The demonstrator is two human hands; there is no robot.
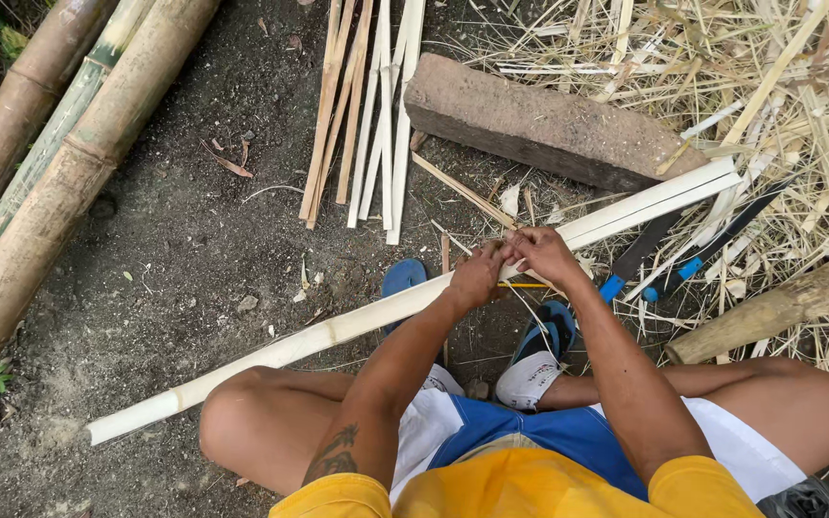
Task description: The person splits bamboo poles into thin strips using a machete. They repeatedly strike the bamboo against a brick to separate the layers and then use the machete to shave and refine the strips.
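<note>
A long pale split bamboo slat (338,331) is lying slantwise across the dirt ground (184,240), its low end near the person's left knee and its high end running up toward the stone block (539,125) at the upper right. Both hands are meeting on it at about its middle. The left hand (477,276) is curling over the slat from the near side, fingers closed down on its upper edge, while the right hand (541,251) is pinching the slat just beside it, thumb and fingertips drawn tight together; the slat is passing under both palms, so how far the fingers are wrapping around its underside cannot be told. A thin yellow strip (522,285) is showing just below the right hand. Under the slat, blue sandals (405,278) are poking out on the near side, worn by the seated person, whose knees are spread wide. To the right of the hands, two dark blades with blue handles (669,259) are lying on straw-like bamboo shavings (769,96). A rough wooden log (779,307) is resting at the right edge. Above the hands, a bundle of thin bamboo strips (367,115) is lying near the block, and thick whole bamboo poles (50,163) are stacked along the left.
</note>
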